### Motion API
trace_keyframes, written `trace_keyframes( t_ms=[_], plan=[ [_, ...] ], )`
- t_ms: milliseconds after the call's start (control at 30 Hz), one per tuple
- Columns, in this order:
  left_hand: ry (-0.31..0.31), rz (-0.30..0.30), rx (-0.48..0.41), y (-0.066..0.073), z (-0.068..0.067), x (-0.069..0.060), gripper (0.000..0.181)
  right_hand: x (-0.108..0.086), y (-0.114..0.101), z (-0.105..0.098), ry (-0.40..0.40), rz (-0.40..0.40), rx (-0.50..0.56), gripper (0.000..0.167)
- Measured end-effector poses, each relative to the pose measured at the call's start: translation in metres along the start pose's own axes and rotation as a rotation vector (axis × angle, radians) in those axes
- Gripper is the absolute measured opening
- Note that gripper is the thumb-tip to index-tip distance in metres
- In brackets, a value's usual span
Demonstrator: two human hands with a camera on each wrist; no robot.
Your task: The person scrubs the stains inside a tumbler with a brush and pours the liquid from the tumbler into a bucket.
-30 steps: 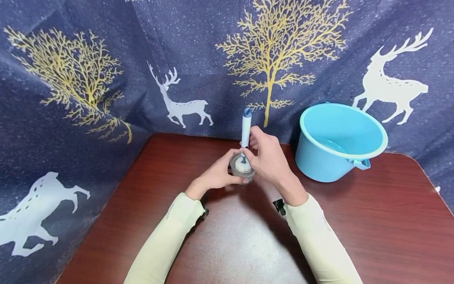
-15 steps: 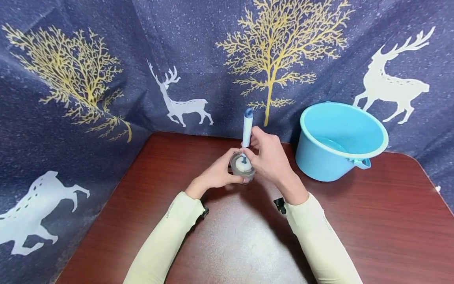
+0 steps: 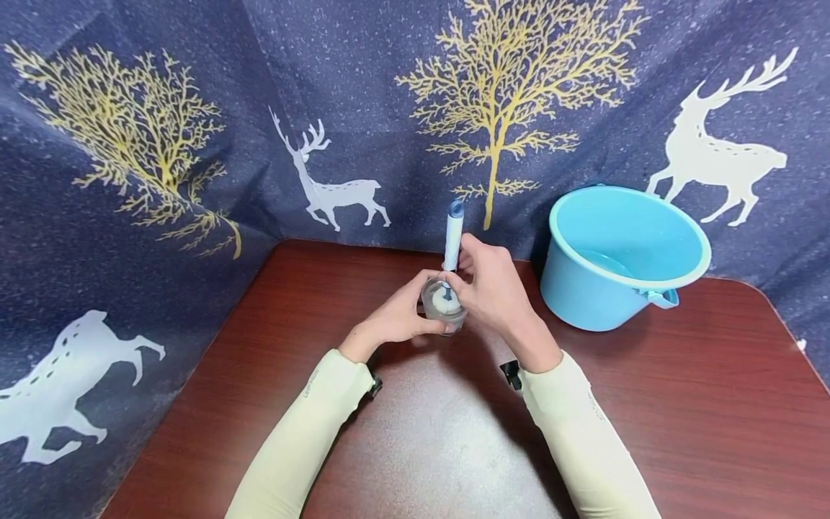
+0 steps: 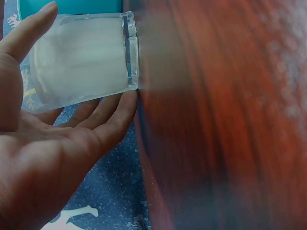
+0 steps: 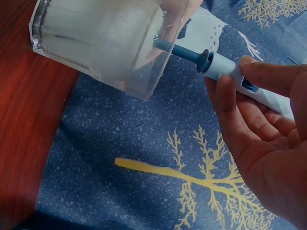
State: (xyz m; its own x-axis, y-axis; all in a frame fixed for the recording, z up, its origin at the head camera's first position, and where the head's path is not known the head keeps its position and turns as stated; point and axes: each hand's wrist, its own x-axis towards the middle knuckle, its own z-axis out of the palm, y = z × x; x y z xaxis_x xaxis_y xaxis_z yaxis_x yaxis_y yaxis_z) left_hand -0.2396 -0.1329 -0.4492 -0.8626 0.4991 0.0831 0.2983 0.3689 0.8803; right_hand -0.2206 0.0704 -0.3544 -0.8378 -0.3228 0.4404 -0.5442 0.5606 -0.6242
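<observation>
A clear glass (image 3: 444, 318) stands on the table, with the white sponge head (image 3: 445, 299) of a cup brush inside it. My left hand (image 3: 400, 311) grips the glass from the left, its thumb and fingers on opposite sides. The brush's pale blue handle (image 3: 453, 241) rises above the rim, leaning slightly right. My right hand (image 3: 496, 285) pinches the lower handle between thumb and fingers. In the right wrist view, a dark blue stem (image 5: 187, 52) runs from the handle into the glass (image 5: 103, 43). The sponge fills most of the glass (image 4: 84, 55) in the left wrist view.
A light blue bucket (image 3: 583, 295) stands on the reddish-brown table (image 3: 707, 389), right of my right hand. Behind the table and along its left side hangs a dark blue cloth (image 3: 240, 166) printed with deer and trees.
The top of the brush handle has tilted a little to the right, and the sponge has shifted slightly in the glass. Both hands keep their holds in nearly the same place.
</observation>
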Motion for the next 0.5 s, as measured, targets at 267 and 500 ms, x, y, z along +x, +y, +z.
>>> trace_keyframes(
  t_ms=[267, 500],
  plan=[
    [-0.003, 0.005, -0.005, 0.0010, -0.0002, -0.0006, 0.085, -0.0003, 0.0020, 0.0015, -0.011, -0.011, 0.002, 0.021],
    [-0.005, -0.006, 0.003, 0.0049, -0.0004, -0.0020, 0.083, -0.0006, 0.0019, 0.0049, 0.000, -0.016, -0.008, 0.021]
  ],
)
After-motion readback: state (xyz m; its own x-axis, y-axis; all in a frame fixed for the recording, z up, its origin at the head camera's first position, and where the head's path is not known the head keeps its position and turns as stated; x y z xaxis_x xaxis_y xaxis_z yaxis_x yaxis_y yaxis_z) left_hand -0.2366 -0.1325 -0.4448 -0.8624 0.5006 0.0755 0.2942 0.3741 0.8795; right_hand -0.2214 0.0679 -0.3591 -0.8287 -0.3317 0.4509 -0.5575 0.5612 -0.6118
